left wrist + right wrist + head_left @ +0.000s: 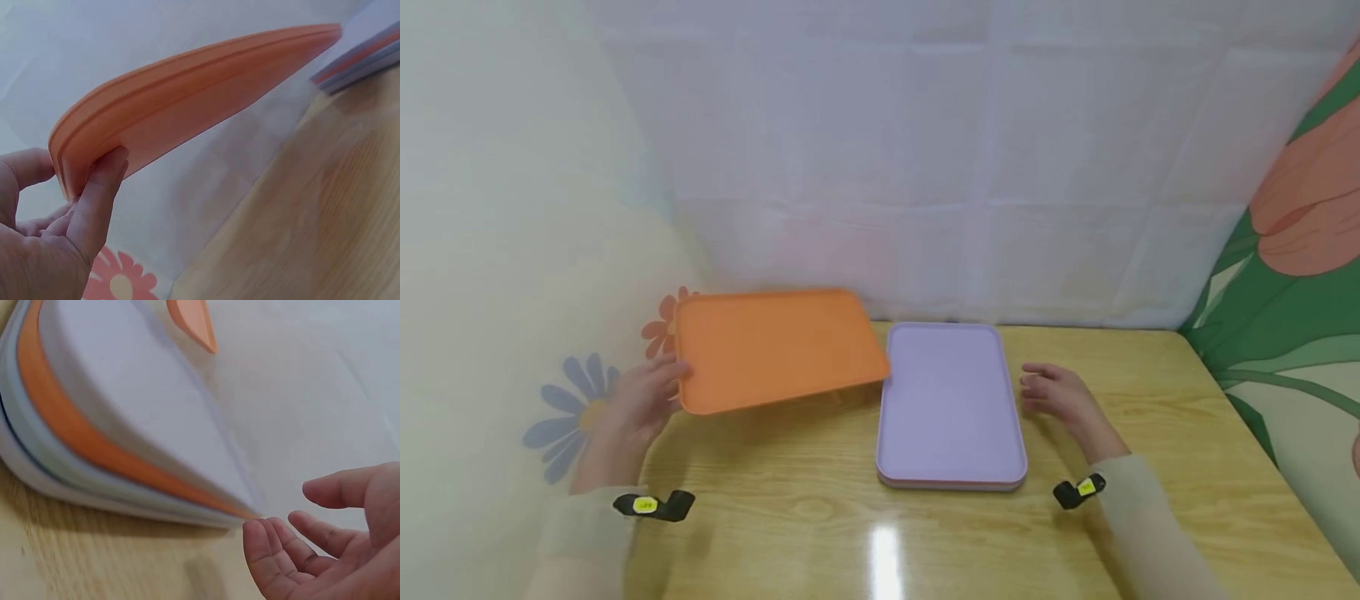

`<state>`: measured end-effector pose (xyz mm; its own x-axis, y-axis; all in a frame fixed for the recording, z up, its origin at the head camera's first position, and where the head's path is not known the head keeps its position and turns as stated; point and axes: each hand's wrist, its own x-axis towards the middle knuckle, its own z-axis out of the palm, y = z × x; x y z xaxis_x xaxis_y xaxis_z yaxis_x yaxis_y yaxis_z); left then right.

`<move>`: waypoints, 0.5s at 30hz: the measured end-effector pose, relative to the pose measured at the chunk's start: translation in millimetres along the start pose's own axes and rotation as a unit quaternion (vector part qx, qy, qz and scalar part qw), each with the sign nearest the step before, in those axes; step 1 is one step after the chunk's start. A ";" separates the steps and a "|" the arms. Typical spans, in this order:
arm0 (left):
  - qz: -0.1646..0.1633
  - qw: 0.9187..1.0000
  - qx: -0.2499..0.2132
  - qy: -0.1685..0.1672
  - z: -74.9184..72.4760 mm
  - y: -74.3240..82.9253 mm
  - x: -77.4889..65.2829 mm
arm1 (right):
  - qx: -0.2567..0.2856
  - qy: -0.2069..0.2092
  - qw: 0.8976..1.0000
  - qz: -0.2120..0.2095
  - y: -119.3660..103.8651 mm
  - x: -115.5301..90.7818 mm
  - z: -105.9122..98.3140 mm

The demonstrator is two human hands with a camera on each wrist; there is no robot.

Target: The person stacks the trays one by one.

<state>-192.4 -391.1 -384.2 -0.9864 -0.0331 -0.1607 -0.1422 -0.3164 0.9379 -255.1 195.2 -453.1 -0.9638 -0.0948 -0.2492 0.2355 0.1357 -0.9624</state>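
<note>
I am looking down on a wooden table (pixel 820 500) from the head camera, and nearest to me two sleeves are coming in, each with a black wrist band carrying a yellow tag, one at about 7 o'clock and one at about 5 o'clock. My left hand (pixel 636 404) is sitting at roughly 9 o'clock and is gripping the near left corner of the orange tray (pixel 775 346); in the left wrist view the thumb is lying over the top of the rim and the fingers (pixel 94 200) are pressing up under it, so the hand is clamped on that tray. The tray is hanging tilted above the table, casting a shadow below, and its right corner is reaching to the left edge of the stack (pixel 951 404), though I cannot tell whether they are touching. My right hand (pixel 1060 398) is resting at about 3 o'clock just beside the right edge of the stack, fingers loosely bent and apart, holding nothing; in the right wrist view the fingertips (pixel 262 550) are sitting close by the stack's rim. The stack is lying flat near the middle of the table, a lilac tray on top with an orange layer and paler ones showing beneath it. Farther off, at 12 o'clock, a white creased sheet (pixel 925 150) is hanging as a backdrop, with flower prints at 9 o'clock and a green and pink print at 2 o'clock.
</note>
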 end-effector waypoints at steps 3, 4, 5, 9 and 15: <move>0.013 1.000 -0.005 0.001 13.2 -5.6 -2.5 | 0.000 -0.009 1.000 -0.011 -6.6 -7.5 1.0; 0.016 1.000 -0.007 0.001 18.3 -7.9 -3.1 | 0.004 -0.015 1.000 -0.016 -8.5 -9.9 2.0; 0.020 1.000 -0.009 0.000 23.8 -10.4 -3.6 | 0.008 -0.021 1.000 -0.021 -10.1 -12.2 3.3; 0.034 0.999 -0.017 0.001 50.7 -21.1 -5.9 | 0.032 -0.051 0.997 -0.038 -13.5 -21.2 11.3; 0.035 0.998 -0.058 0.002 96.9 -35.3 -11.9 | 0.080 -0.093 0.992 -0.043 -11.4 -31.4 37.5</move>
<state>-183.6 -287.7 -385.6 -0.9932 -0.0638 -0.0973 -0.0616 -0.4209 0.9050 -222.8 159.6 -438.3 -0.9450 -0.2808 -0.1675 0.1854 -0.0381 -0.9819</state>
